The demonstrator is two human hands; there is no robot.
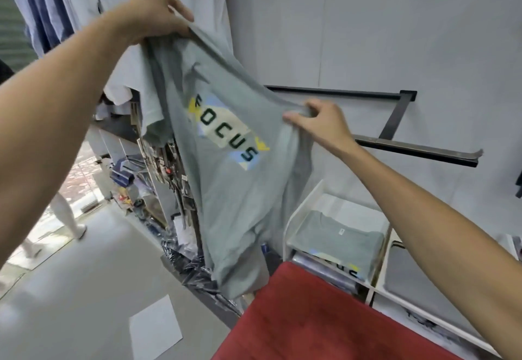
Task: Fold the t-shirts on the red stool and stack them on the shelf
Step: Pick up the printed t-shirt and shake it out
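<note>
Grey walls [367, 20] fill the upper right of the frame, with a black rail [339, 94] bracketed to them, and a pale grey floor [70, 289] spreads across the lower left. Hanging clothes [42, 0], striped blue and white, sit in the upper left corner.

Held up in the middle of the frame is a grey t-shirt [240, 190], hanging clear of the red stool [310, 317] at lower centre; its front shows the word FOCUS on a pale, yellow and blue patch. The stool top is bare red fabric.

At lower right stands a white shelf [286, 235]. A folded shirt [333, 235] of the same grey lies in its top compartment, a small label showing at the collar.

Clutter [169, 167] of tools and bagged goods runs down the left centre behind the held shirt. A white sheet [155, 328] lies flat on the floor near the bottom edge.

Upper centre, the left hand [158, 14] pinches one top corner of the t-shirt, fingers curled over the cloth. Right of centre, the right hand [319, 120] grips the other top edge, thumb and fingers closed on a bunched fold.
</note>
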